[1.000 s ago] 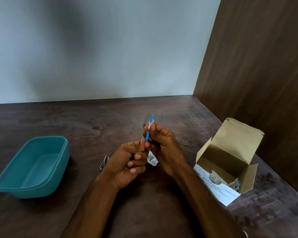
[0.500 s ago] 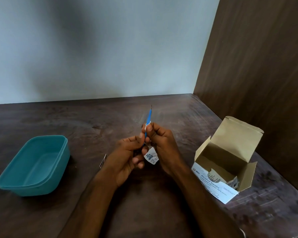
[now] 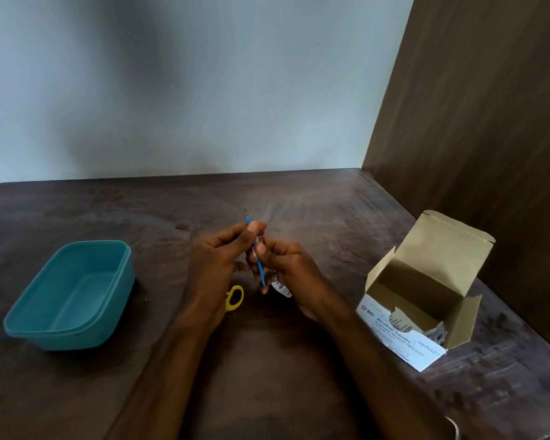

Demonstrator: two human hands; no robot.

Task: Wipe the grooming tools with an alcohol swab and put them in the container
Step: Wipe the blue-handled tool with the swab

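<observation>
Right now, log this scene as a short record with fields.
tool in hand: thin blue plastic grooming stick, tilted
left hand: pinches the stick's upper part
right hand: grips the stick, torn white swab wrapper under it
container: teal plastic tub, nothing visible inside
on table: yellow ring handle; open cardboard alcohol swab box

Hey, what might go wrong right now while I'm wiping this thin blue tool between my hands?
The blue tool is thin and pinched only by fingertips of the left hand and right hand, so it may slip onto the table. Its fine tip points up near the fingers and might prick. The teal container sits well left, so carrying it there risks a drop.
</observation>
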